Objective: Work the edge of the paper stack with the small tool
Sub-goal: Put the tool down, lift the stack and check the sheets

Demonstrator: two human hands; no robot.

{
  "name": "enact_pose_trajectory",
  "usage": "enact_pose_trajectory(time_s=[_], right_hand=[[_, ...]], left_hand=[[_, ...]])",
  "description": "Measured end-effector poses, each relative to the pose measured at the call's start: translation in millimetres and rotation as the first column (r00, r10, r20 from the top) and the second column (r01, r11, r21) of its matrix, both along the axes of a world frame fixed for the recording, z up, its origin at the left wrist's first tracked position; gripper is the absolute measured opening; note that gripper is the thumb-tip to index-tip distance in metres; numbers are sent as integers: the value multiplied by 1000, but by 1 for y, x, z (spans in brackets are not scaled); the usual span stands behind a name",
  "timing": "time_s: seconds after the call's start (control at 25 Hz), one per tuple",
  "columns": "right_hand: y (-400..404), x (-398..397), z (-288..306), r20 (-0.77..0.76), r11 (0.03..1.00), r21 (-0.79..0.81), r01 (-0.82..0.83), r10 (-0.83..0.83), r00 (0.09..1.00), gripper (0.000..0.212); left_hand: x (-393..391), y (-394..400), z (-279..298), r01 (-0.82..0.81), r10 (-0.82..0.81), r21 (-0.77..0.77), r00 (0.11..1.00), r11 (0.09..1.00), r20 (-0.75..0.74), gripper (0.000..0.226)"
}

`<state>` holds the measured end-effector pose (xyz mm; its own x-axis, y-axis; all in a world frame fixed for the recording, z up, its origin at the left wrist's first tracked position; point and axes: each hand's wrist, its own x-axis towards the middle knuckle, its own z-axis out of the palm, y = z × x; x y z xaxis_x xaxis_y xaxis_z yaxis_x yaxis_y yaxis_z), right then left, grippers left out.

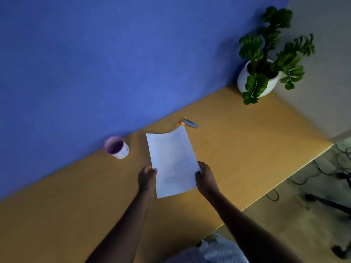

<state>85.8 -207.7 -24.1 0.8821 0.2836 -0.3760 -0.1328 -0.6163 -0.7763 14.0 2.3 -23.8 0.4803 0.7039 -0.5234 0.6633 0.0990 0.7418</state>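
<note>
A white paper stack (172,162) with faint print is held over the middle of the wooden desk (247,141). My left hand (147,179) pinches its left edge and my right hand (206,178) pinches its right edge, both near the lower half. The far end of the sheets curls slightly. The small tool (189,123), metal with an orange tip, lies on the desk just beyond the paper's far right corner, untouched.
A purple-rimmed cup (116,147) stands left of the paper near the blue wall. A potted green plant (264,73) sits at the far right corner of the desk. Cables and a dark stand lie on the floor past the desk's right edge.
</note>
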Motion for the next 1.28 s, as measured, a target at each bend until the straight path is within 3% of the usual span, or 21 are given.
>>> enact_pose_trajectory(time_s=[0.28,0.44,0.6,0.8,1.16,1.28], right_hand=[[16,23,-14,-3,938,-204,-282,287,958,70],[24,31,-25,23,871,-301,-388,413,910,72],[30,37,-31,52,840,-343,-420,464,885,72],[31,39,-38,44,753,-434,-494,566,823,77],[31,41,-38,64,748,-439,-499,580,812,76],[28,42,-34,148,764,-467,-446,564,812,65]], left_hand=[[12,14,-19,121,-101,106,979,987,-176,32],[8,12,-20,201,-160,206,967,958,-200,65],[3,12,-25,399,-281,285,883,872,-377,85],[0,15,-31,531,-360,320,810,784,-463,81],[0,17,-30,632,-407,345,740,694,-536,76],[-5,15,-24,681,-398,416,709,602,-583,72]])
